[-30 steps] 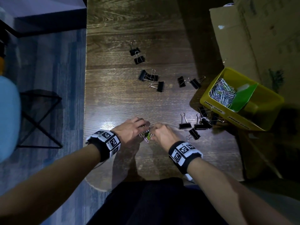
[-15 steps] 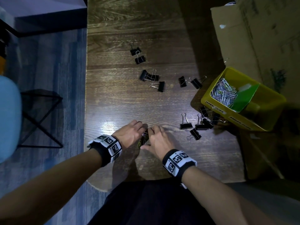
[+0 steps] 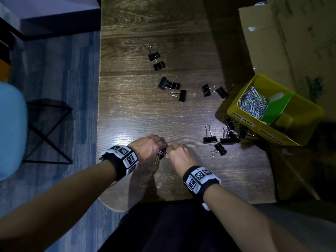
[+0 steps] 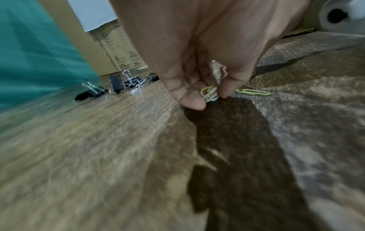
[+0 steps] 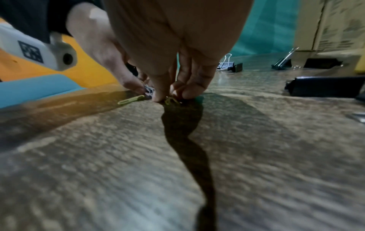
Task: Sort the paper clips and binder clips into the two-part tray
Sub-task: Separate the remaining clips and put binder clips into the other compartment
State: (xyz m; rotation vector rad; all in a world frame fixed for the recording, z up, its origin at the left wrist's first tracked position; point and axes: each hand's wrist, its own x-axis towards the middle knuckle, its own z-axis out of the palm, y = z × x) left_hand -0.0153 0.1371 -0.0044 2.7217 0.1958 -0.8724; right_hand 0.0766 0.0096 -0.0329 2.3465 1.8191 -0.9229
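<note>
Both hands meet low on the wooden table near its front edge. My left hand pinches a small bunch of paper clips between thumb and fingers. My right hand pinches a yellowish paper clip against the tabletop. One green paper clip lies loose between the hands. Several black binder clips are scattered farther out on the table. The yellow two-part tray sits at the right, with a heap of paper clips in its near-left part and a green divider.
Large cardboard boxes stand behind and beside the tray. More binder clips cluster against the tray's front wall. A black wire stool and a light blue seat stand on the floor left of the table.
The hands have stayed together at the same spot, shifting slightly left. The right hand's fingers have come down onto a clip, and a green clip now lies exposed between the hands.
</note>
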